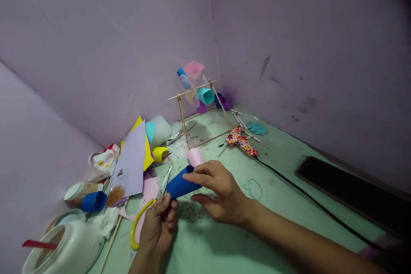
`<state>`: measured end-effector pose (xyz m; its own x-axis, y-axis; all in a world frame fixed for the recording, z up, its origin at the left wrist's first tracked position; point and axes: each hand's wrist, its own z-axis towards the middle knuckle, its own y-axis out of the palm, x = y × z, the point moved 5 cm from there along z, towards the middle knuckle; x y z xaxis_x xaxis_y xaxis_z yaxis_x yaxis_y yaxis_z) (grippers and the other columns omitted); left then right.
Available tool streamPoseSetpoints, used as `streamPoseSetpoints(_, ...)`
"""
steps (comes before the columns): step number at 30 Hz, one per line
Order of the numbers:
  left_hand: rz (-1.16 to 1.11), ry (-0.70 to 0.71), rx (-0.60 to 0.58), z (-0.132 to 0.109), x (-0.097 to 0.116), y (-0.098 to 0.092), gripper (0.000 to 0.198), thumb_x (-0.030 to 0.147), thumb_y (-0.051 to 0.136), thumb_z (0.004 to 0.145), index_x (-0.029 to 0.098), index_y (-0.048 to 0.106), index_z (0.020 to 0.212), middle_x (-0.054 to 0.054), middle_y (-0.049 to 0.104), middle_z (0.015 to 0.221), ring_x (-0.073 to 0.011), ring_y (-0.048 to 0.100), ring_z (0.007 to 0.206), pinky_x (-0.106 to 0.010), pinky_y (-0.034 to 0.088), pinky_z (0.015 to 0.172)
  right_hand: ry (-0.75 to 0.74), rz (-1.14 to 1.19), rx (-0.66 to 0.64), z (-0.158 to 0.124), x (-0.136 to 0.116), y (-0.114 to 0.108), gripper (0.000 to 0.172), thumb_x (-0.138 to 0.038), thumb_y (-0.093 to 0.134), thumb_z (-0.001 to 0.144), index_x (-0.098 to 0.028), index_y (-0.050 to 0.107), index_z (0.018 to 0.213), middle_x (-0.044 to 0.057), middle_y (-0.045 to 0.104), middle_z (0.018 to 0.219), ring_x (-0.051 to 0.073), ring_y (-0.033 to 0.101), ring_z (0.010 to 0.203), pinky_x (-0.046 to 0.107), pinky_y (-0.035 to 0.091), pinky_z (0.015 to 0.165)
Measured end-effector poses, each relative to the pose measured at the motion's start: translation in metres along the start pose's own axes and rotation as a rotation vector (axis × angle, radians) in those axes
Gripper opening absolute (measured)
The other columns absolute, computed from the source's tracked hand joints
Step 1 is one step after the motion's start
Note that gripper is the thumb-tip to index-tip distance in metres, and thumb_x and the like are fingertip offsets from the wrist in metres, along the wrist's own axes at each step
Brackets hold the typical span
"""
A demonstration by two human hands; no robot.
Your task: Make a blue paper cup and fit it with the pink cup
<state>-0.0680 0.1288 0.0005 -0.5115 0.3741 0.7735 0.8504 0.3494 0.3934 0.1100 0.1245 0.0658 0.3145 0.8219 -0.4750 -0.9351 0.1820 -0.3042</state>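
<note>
In the head view, the left grip (159, 224) pinches the lower near end of a blue paper tube (181, 185) between thumb and fingers. The right grip (221, 192) is spread, thumb apart from the fingers, with fingertips at the tube's other end; whether they press on it or only brush it, I cannot tell. The tube therefore lies between the two grips, tilted, above the worktop (272, 218).

Just beside the left grip are scissors (134, 231), their yellow handle partly hidden behind it, and a cut pink sheet (149, 190). Farther left of that grip are a second blue tube (94, 201), a lilac sheet (130, 158) and a white jar (80, 244). Just beyond the tube, a pale pink cup (195, 157) lies loose, with a yellow tube (159, 154) to its left. Beyond the right grip is a flower-patterned glue gun (239, 140).

Well ahead of both grips, a stick frame (182, 115) stands upright, bearing a clear disc assembly with several coloured paper pieces on it, among them a pink cup (193, 69) and a turquoise cup (205, 95).

As I judge it, the work is partway along: the frame is up, some cups are mounted, and the held tube is rolled. It is unattached, as are the loose pieces around the grips.
</note>
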Motion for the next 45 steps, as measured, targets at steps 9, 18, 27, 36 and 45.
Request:
streamPoseSetpoints(9, 0.043, -0.016, 0.018, -0.004, 0.002, 0.004, 0.019, 0.009, 0.067, 0.064, 0.014, 0.049, 0.058, 0.003, 0.053, 0.044, -0.0031, 0.036, 0.027, -0.012, 0.027, 0.024, 0.034, 0.039, -0.038, 0.0, 0.014, 0.005, 0.024, -0.025, 0.069, 0.075, -0.017, 0.066, 0.097, 0.006, 0.071, 0.079, 0.019, 0.06, 0.072, 0.036, 0.042, 0.074)
streamPoseSetpoints(18, 0.05, -0.015, 0.004, -0.005, 0.001, 0.004, 0.019, 0.012, 0.067, 0.063, 0.014, 0.049, 0.057, 0.003, 0.052, 0.043, -0.0029, 0.035, 0.027, -0.012, 0.026, 0.024, 0.129, 0.105, 0.019, -0.001, 0.019, 0.002, 0.023, -0.025, 0.074, 0.07, -0.018, 0.069, 0.091, 0.007, 0.072, 0.081, 0.02, 0.064, 0.077, 0.035, 0.047, 0.075)
streamPoseSetpoints(27, 0.058, -0.003, 0.01, -0.006, 0.001, 0.004, 0.019, 0.015, 0.068, 0.061, 0.013, 0.05, 0.055, 0.003, 0.053, 0.043, -0.0027, 0.034, 0.026, -0.012, 0.025, 0.024, 0.261, 0.189, 0.063, -0.002, 0.023, 0.004, 0.005, -0.02, 0.076, 0.067, -0.021, 0.071, 0.067, 0.003, 0.073, 0.068, 0.019, 0.066, 0.071, 0.034, 0.048, 0.08)
streamPoseSetpoints(36, 0.08, 0.026, 0.014, -0.006, 0.003, 0.004, 0.021, 0.018, 0.07, 0.06, 0.014, 0.05, 0.056, 0.003, 0.052, 0.043, -0.0029, 0.035, 0.028, -0.012, 0.025, 0.025, 0.37, 0.13, 0.024, 0.0, 0.022, 0.001, 0.017, -0.021, 0.077, 0.062, -0.019, 0.06, 0.064, 0.003, 0.069, 0.073, 0.019, 0.062, 0.074, 0.033, 0.045, 0.074)
streamPoseSetpoints(45, 0.146, 0.241, 0.051, -0.012, 0.007, 0.005, 0.023, 0.021, 0.076, 0.053, 0.014, 0.054, 0.052, 0.002, 0.055, 0.042, -0.0048, 0.041, 0.031, -0.014, 0.03, 0.029, 0.622, 0.171, 0.069, -0.002, 0.028, -0.004, 0.017, -0.03, 0.069, 0.068, -0.018, 0.059, 0.076, 0.001, 0.062, 0.071, 0.014, 0.052, 0.061, 0.026, 0.043, 0.06)
